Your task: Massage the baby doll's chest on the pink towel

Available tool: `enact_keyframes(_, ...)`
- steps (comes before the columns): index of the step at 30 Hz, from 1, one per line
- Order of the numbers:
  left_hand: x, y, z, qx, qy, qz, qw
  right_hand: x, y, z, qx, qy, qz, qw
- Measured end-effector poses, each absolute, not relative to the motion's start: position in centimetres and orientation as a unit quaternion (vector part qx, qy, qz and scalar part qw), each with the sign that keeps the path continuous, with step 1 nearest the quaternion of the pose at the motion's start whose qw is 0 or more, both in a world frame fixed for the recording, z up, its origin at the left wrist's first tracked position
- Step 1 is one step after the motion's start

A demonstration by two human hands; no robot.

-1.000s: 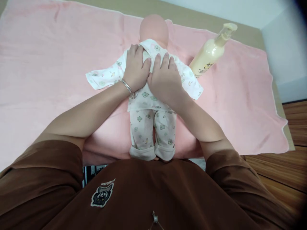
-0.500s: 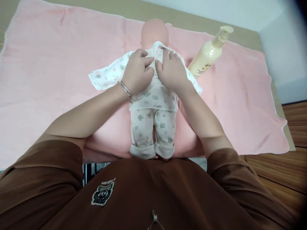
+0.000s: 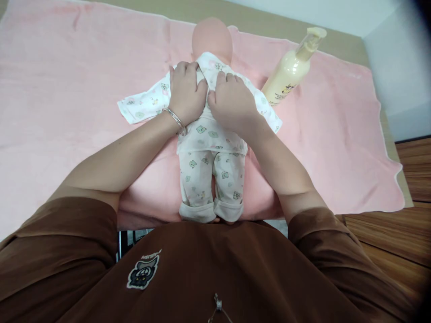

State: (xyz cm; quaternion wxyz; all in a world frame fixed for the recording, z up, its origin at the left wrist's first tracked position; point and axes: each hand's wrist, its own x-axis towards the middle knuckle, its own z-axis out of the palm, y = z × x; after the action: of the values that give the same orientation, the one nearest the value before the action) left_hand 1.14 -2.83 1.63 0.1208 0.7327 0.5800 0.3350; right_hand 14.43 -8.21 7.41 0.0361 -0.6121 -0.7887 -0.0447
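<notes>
Baby doll (image 3: 212, 39) on pink towel (image 3: 77, 112), its printed sleepsuit top (image 3: 210, 137) kept flat under left hand (image 3: 186, 87) and right hand (image 3: 232, 105), fingers (image 3: 220, 83) pressed together, near pump bottle (image 3: 289, 67).

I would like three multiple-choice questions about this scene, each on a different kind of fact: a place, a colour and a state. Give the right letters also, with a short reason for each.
1. Where is the pump bottle?
A. Beside the doll's feet
B. Right of the doll's head in this view
C. Under a hand

2. What colour is the towel?
A. Pink
B. Blue
C. Green

3. What is the state of the two hands?
A. Both are off the doll
B. Both grip the bottle
C. Both rest on the doll's top

Answers:
1. B, the bottle lies right of the head.
2. A, pink shows around the doll.
3. C, the left hand and right hand lie on the top.
</notes>
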Motion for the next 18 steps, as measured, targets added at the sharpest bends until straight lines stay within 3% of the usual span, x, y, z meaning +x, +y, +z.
enact_keyframes(6, 0.5, -3.0, 2.1, 0.769, 0.555, 0.296, 0.112, 15.0, -5.7, 5.5, -0.623, -0.770, -0.066, 0.124)
enact_keyframes(14, 1.0, -2.6, 1.5, 0.744, 0.594, 0.289, 0.107, 17.5, -3.5, 4.7, -0.605, -0.778, 0.054, 0.163)
enact_keyframes(18, 1.1, -2.9, 1.8, 0.736, 0.601, 0.293, 0.106, 18.0, -3.1, 4.4, -0.593, -0.787, 0.050, 0.166)
